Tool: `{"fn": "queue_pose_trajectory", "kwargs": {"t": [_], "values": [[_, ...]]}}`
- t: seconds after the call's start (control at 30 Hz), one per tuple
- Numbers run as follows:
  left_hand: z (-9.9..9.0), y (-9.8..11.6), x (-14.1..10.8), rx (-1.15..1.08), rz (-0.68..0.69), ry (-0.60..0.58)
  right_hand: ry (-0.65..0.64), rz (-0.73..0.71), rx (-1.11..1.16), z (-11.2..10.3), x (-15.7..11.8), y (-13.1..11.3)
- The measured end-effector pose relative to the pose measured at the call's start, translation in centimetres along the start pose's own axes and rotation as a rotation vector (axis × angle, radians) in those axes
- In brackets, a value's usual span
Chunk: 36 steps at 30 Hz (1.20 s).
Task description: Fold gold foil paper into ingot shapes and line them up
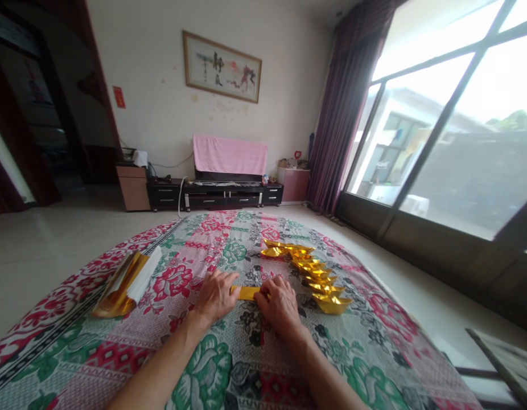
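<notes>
A narrow folded strip of gold foil paper [247,293] lies flat on the patterned tablecloth, stretched between my two hands. My left hand [216,295] grips its left end, fingers curled and thumb against the edge. At the other end my right hand [279,302] pinches the strip, its fingers bent over and hiding that part. Right of my right hand, several folded gold paper ingots [332,302] stand in a row running away from me. A stack of gold-and-white paper sheets [126,285], curled at the edges, rests on the cloth to the left.
The floral tablecloth [208,364] covers a rounded table. Beyond it stands a low black cabinet [225,199] with a pink cloth [230,154] over the thing on top. Large windows [443,125] and a purple curtain [338,114] are on the right; a dark object [506,359] juts in at lower right.
</notes>
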<state>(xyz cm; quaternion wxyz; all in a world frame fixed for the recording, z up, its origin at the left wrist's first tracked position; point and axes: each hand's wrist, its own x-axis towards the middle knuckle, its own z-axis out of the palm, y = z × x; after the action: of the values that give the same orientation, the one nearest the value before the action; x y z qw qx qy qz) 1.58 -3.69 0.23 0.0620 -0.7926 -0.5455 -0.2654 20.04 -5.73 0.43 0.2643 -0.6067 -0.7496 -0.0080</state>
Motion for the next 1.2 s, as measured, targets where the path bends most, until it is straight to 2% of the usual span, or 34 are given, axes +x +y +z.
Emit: {"fn": "queue_pose_trajectory", "kwargs": {"t": [0.33,0.57,0.67,0.8,1.07,1.2], "values": [[0.0,-0.1,0.1,-0.002,-0.008,-0.008,-0.144,-0.034,0.100,-0.8,0.1,1.7],[0.1,-0.1,0.1,0.009,-0.004,-0.023,-0.168,-0.002,0.137,-0.5,0.5,2.2],[0.0,0.0,0.1,-0.009,0.001,-0.020,-0.142,0.054,0.119,-0.6,0.3,1.4],[0.0,0.0,0.2,-0.053,-0.030,-0.003,-0.015,0.053,0.066,-0.5,-0.1,0.5],[0.3,-0.9,0.4,-0.119,-0.058,-0.086,0.013,0.035,0.084,-0.1,-0.3,0.8],[0.3,-0.7,0.4,-0.104,-0.045,-0.111,0.028,0.033,0.084,0.1,-0.3,0.9]]}}
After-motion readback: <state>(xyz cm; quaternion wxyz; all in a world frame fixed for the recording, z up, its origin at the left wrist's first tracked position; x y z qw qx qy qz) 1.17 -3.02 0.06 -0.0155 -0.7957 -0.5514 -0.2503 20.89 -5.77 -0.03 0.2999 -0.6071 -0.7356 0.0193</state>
